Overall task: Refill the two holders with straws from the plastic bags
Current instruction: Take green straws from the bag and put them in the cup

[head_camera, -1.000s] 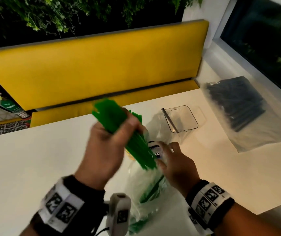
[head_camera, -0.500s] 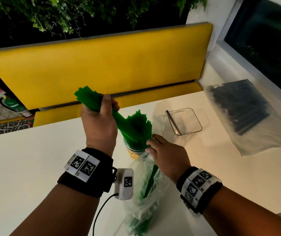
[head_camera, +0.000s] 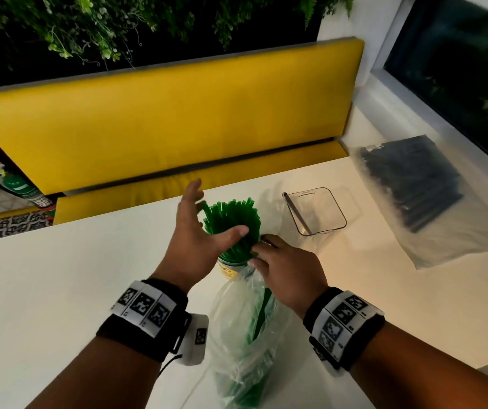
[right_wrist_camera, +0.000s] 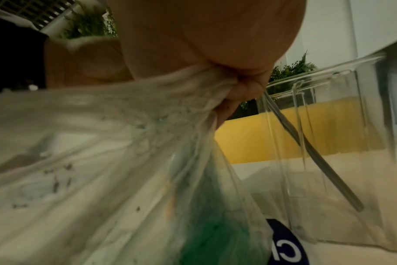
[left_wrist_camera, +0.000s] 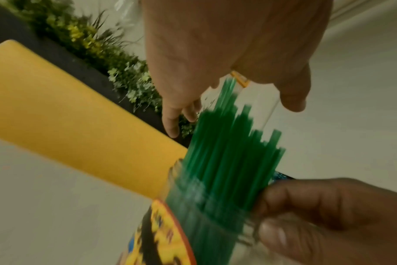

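A bunch of green straws (head_camera: pixel 231 224) (left_wrist_camera: pixel 227 161) stands upright in a round holder with a yellow label (head_camera: pixel 227 268) (left_wrist_camera: pixel 161 233) at the table's middle. My left hand (head_camera: pixel 204 222) (left_wrist_camera: pixel 215 53) hovers spread beside the straw tops, holding nothing. My right hand (head_camera: pixel 281 270) (right_wrist_camera: pixel 215 53) grips the bunched mouth of a clear plastic bag (head_camera: pixel 245 335) (right_wrist_camera: pixel 102 152) with green straws inside, right against the holder. A clear rectangular holder (head_camera: pixel 315 212) (right_wrist_camera: pixel 340 143) with one dark straw stands to the right. A bag of black straws (head_camera: pixel 414 184) lies at far right.
The white table (head_camera: pixel 59 290) ends at a yellow bench (head_camera: pixel 163 128) behind it. A window sill and dark window run along the right. Plants hang above the bench.
My left hand carried a bundle of green straws over to the round holder, dropped it in and let go; its fingers are now spread. The right hand kept hold of the bag.
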`<state>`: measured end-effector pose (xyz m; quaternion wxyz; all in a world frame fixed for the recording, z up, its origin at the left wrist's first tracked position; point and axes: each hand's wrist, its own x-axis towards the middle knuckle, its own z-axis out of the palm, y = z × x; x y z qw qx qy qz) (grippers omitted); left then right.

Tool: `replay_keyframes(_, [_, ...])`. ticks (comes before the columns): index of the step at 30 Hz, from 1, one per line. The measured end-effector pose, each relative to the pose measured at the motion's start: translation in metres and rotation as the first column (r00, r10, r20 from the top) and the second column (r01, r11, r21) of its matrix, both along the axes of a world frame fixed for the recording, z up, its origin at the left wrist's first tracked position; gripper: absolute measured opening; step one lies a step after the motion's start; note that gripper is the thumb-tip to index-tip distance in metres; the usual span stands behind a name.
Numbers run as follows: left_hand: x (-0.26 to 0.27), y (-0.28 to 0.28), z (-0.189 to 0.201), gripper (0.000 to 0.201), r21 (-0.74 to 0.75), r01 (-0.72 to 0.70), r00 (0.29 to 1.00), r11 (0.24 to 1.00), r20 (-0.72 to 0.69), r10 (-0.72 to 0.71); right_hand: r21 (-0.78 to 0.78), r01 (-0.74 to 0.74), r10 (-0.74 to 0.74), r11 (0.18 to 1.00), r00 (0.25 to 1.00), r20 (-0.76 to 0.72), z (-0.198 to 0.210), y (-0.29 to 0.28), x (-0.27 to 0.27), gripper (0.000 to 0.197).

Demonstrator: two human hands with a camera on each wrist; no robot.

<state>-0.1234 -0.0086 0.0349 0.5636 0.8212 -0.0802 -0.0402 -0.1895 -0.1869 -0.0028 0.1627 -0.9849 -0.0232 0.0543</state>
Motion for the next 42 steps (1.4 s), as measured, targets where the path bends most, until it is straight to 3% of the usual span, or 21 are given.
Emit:
replay_keyframes(2, [0.0,-0.005,0.013,0.102,0.134,0.028,0.981,0.991,0.185,-0.053,0.008,0.005,-0.005,1.0,1.0,-0.023,0.003,0.001,0.001,0.025])
replay_keyframes(3, [0.002,-0.012,0.014,0.095,0.303,0.044,0.949,0.952,0.286,-0.135,0.022,0.012,-0.011,1.0,0.999,-0.038,0.004,0.001,0.001,0.027])
replay_keyframes(5, [0.004,-0.027,0.009,0.078,0.688,0.079,0.846,0.721,0.336,-0.413,0.045,0.029,-0.026,0.999,0.998,-0.062,0.005,0.001,0.001,0.029])
replay_keyframes(6, [0.007,-0.032,0.004,0.068,0.785,0.097,0.809,0.612,0.296,-0.507,0.053,0.034,-0.031,0.998,0.998,-0.058,0.004,0.001,0.0,0.029])
replay_keyframes(7, [0.011,-0.034,0.003,0.058,0.812,0.108,0.794,0.574,0.277,-0.541,0.063,0.031,-0.029,0.997,0.999,-0.041,0.002,0.001,-0.001,0.028])
replay_keyframes(10, [0.021,-0.036,0.006,0.047,0.766,0.06,0.784,0.64,0.361,-0.506,0.089,0.037,-0.037,0.995,0.999,0.0,-0.007,0.0,-0.003,0.03])
replay_keyframes(12, [0.025,-0.036,0.005,0.045,0.804,0.057,0.75,0.591,0.357,-0.558,0.102,0.042,-0.044,0.994,0.999,0.013,-0.009,0.001,-0.003,0.03])
replay_keyframes(16, [0.035,-0.025,0.007,0.027,0.797,0.053,0.825,0.602,0.304,-0.476,0.154,0.059,-0.065,0.986,0.998,0.028,-0.007,0.001,-0.004,0.028])
replay_keyframes(20, [0.024,-0.028,0.025,0.048,0.829,0.036,0.881,0.558,0.238,-0.409,0.23,0.092,-0.09,0.969,0.996,-0.019,-0.003,0.0,-0.007,0.037])
replay_keyframes(22, [0.005,-0.025,0.042,0.051,0.665,-0.053,0.842,0.745,0.431,-0.325,0.34,0.139,-0.132,0.93,0.99,-0.042,-0.004,-0.004,-0.013,0.048])
replay_keyframes(24, [-0.032,-0.026,0.055,0.031,0.426,0.064,0.717,0.902,0.61,-0.339,0.477,0.207,-0.218,0.854,0.975,-0.032,-0.007,-0.013,-0.022,0.05])
replay_keyframes(25, [-0.056,-0.03,0.05,0.021,0.395,0.214,0.71,0.893,0.565,-0.42,0.533,0.245,-0.266,0.81,0.963,-0.038,-0.01,-0.017,-0.025,0.049])
replay_keyframes(27, [-0.098,-0.04,0.018,0.021,0.423,0.453,0.793,0.785,0.21,-0.571,0.617,0.344,-0.343,0.708,0.931,-0.125,-0.013,-0.023,-0.031,0.033])
replay_keyframes(29, [-0.117,-0.051,-0.034,0.024,0.4,0.482,0.875,0.78,-0.173,-0.452,0.677,0.404,-0.357,0.615,0.909,-0.217,-0.017,-0.026,-0.037,0.024])
replay_keyframes(30, [-0.119,-0.052,-0.058,0.024,0.387,0.435,0.898,0.813,-0.25,-0.362,0.695,0.415,-0.344,0.588,0.905,-0.25,-0.02,-0.026,-0.04,0.028])
replay_keyframes(32, [-0.117,-0.056,-0.089,0.032,0.364,0.37,0.92,0.855,-0.272,-0.282,0.689,0.439,-0.321,0.577,0.897,-0.303,-0.024,-0.028,-0.046,0.041])
replay_keyframes(34, [-0.116,-0.057,-0.111,0.039,0.425,0.359,0.922,0.831,-0.299,-0.245,0.669,0.432,-0.282,0.605,0.902,-0.328,-0.021,-0.03,-0.049,0.049])
replay_keyframes(36, [-0.114,-0.057,-0.122,0.044,0.512,0.413,0.888,0.753,-0.409,-0.208,0.636,0.403,-0.221,0.658,0.911,-0.349,-0.018,-0.033,-0.053,0.049])
replay_keyframes(38, [-0.113,-0.059,-0.124,0.054,0.633,0.492,0.857,0.598,-0.474,-0.203,0.583,0.431,-0.209,0.689,0.888,-0.409,-0.022,-0.036,-0.057,0.033])
replay_keyframes(40, [-0.113,-0.062,-0.126,0.06,0.674,0.498,0.859,0.546,-0.468,-0.207,0.47,0.535,-0.258,0.702,0.806,-0.533,-0.037,-0.041,-0.062,0.04])
replay_keyframes(42, [-0.114,-0.067,-0.122,0.059,0.669,0.503,0.859,0.547,-0.458,-0.228,0.33,0.642,-0.301,0.692,0.672,-0.677,-0.046,-0.043,-0.062,0.069])
